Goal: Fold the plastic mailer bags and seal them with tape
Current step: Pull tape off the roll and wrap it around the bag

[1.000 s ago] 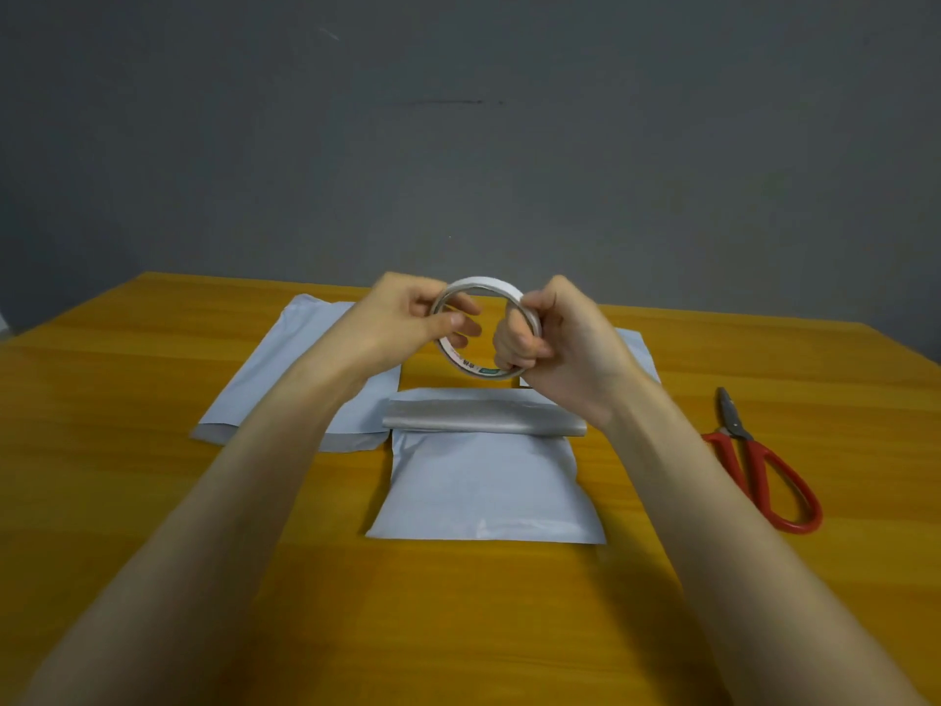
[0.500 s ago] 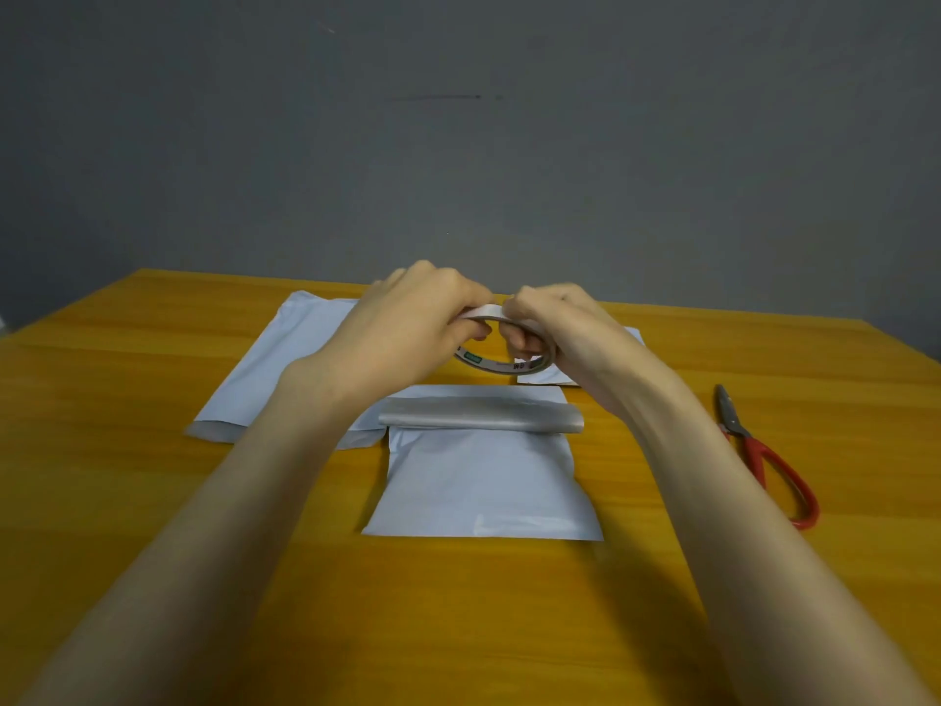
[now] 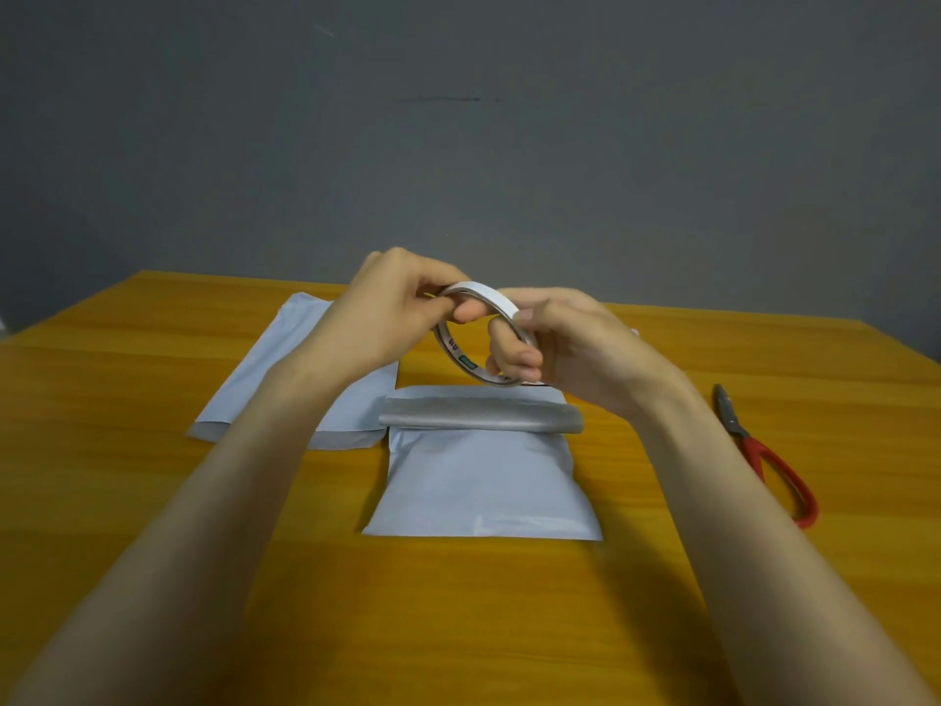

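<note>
A plain grey wall (image 3: 509, 145) is seen across the far side, dimly and evenly lit. A thin dark horizontal mark (image 3: 443, 99) is borne near its middle, and a short pale scratch (image 3: 324, 30) higher and further left. The near part is filled by a wooden table (image 3: 127, 374), orange-yellow and glossy, with the grain running left to right.
</note>
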### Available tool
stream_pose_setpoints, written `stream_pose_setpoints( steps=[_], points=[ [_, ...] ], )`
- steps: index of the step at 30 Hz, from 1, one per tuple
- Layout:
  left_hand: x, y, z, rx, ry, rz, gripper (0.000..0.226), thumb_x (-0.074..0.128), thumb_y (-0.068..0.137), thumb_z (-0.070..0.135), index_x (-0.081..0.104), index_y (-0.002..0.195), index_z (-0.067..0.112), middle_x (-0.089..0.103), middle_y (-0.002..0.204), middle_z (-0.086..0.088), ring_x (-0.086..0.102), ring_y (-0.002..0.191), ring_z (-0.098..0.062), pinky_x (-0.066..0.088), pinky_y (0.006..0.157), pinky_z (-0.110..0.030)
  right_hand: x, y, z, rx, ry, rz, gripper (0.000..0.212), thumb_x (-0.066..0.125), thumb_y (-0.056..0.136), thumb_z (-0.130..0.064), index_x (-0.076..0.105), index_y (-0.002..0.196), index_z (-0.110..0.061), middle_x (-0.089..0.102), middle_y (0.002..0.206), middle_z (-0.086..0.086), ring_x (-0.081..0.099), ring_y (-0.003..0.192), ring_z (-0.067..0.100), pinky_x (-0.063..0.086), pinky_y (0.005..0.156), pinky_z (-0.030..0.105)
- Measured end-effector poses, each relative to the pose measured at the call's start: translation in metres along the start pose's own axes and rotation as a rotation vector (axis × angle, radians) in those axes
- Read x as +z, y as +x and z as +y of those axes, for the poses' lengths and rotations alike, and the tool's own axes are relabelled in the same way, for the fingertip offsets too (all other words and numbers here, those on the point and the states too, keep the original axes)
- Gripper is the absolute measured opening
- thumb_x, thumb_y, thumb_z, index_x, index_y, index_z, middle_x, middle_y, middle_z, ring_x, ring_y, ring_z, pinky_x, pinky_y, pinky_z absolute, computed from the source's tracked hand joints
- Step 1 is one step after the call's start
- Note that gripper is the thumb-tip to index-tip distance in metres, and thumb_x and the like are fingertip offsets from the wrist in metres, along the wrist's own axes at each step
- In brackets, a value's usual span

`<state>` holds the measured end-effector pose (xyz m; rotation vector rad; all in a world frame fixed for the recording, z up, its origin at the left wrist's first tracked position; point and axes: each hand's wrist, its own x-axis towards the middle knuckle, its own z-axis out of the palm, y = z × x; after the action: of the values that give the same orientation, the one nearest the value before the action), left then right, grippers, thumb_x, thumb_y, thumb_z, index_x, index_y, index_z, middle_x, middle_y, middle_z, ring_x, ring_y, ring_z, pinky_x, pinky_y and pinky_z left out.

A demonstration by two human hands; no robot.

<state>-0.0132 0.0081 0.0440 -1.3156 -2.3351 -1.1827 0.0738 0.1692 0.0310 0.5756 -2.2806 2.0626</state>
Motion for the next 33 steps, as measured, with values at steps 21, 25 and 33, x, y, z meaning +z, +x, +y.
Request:
stream_pose_setpoints(
  steps=[21, 25, 33],
  points=[
    [-0.012, -0.002, 0.016, -0.147, -0.329, -0.2, 0.025, 0.053, 0.091, 0.027, 0.066, 0.076, 0.011, 0.062, 0.063, -0.001, 0.058, 0.062, -0.005, 0.048, 0.065, -0.014, -0.01, 0.002, 0.001, -0.048, -0.243, 0.221, 0.024, 0.047, 0.086, -0.021, 0.062, 0.069, -0.013, 0.052, 0.061, -0.008, 0.046, 0.065, 0.009, 0.041, 0.066, 0.019],
    [-0.016, -0.005, 0.017, -0.122, -0.368, -0.227, 0.024, 0.051, 0.092, 0.024, 0.066, 0.074, 0.016, 0.06, 0.06, 0.008, 0.059, 0.063, 0.001, 0.047, 0.072, -0.008, -0.007, 0.005, -0.002, -0.087, -0.065, 0.255, 0.023, 0.043, 0.079, -0.014, 0.059, 0.063, -0.009, 0.052, 0.056, -0.01, 0.04, 0.065, 0.011, 0.036, 0.062, 0.018],
    [-0.022, -0.01, 0.016, -0.054, -0.356, -0.333, 0.02, 0.051, 0.092, 0.015, 0.068, 0.087, 0.023, 0.07, 0.076, 0.007, 0.065, 0.084, -0.008, 0.046, 0.076, -0.005, -0.013, 0.0, 0.006, -0.131, 0.133, 0.341, 0.034, 0.04, 0.078, -0.016, 0.054, 0.048, -0.019, 0.044, 0.053, -0.006, 0.038, 0.065, 0.014, 0.028, 0.078, 0.031]
  ],
)
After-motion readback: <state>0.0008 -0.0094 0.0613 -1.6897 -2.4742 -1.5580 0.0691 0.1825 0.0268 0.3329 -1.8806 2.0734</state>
